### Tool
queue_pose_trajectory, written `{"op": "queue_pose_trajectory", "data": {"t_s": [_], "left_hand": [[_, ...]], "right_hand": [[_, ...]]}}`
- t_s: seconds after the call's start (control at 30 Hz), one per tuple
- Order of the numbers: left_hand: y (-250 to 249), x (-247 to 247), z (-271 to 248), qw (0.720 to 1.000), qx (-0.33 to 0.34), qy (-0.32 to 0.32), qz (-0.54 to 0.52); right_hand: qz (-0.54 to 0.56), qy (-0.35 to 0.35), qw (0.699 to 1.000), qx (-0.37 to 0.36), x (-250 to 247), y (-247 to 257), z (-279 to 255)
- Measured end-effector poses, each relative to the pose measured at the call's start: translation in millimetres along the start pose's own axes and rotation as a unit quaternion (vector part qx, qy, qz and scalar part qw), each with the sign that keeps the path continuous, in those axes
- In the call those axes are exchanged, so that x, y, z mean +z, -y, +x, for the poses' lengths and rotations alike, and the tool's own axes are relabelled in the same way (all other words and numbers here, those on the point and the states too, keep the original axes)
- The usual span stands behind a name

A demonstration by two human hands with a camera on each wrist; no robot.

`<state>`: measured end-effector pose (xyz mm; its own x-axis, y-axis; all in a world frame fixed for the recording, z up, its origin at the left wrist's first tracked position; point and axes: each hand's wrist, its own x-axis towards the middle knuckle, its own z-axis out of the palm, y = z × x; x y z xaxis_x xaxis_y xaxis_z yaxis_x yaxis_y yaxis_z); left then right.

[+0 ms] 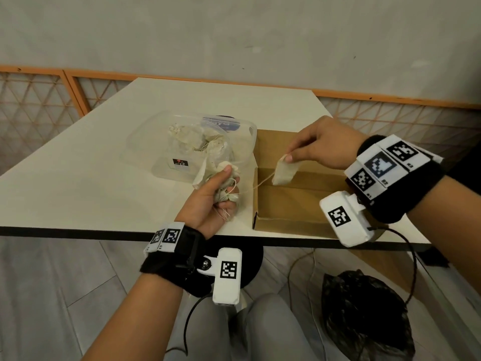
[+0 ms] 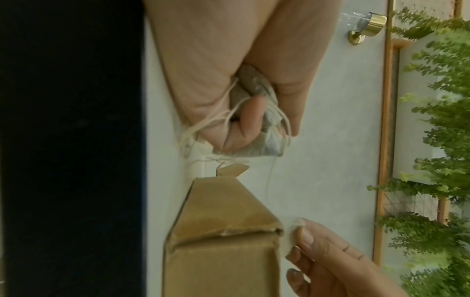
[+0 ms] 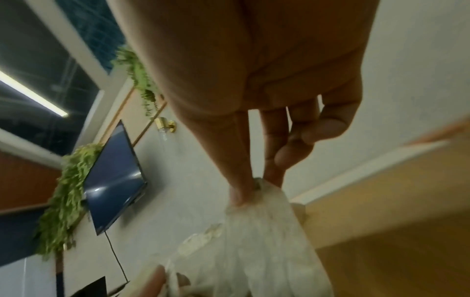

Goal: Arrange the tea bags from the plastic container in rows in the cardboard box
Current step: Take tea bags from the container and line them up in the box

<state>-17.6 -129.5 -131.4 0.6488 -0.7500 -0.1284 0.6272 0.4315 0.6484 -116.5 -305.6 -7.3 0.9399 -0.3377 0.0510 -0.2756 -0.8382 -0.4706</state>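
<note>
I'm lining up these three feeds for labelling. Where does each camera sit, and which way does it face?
Head: worn on the head, looking down at the table; both hands show.
Left wrist: looks along the left hand gripping a bunch of tea bags.
Right wrist: looks along the right hand pinching a single tea bag.
Shared: head and left wrist both show the cardboard box.

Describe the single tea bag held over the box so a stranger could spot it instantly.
On the white table, find the open cardboard box beside the clear plastic container. Above it the right hand pinches one tea bag. Unlike the bunch gripped by the left hand, it hangs alone, its string trailing towards that bunch.
</note>
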Motion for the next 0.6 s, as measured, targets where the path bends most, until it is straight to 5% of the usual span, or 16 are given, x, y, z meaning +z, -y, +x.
{"op": "queue_pose_trajectory", "data": {"t_s": [0.27, 0.6], "left_hand": [[-1, -2, 1, 1.0, -0.008, 0.004, -0.006], [-2, -2, 1, 1.0, -0.021, 0.007, 0.001]], "right_hand": [[-0.033, 0.13, 0.991, 0.0, 8, 2, 14], [-0.095, 0.091, 0.99, 0.043, 30, 3, 46]]}}
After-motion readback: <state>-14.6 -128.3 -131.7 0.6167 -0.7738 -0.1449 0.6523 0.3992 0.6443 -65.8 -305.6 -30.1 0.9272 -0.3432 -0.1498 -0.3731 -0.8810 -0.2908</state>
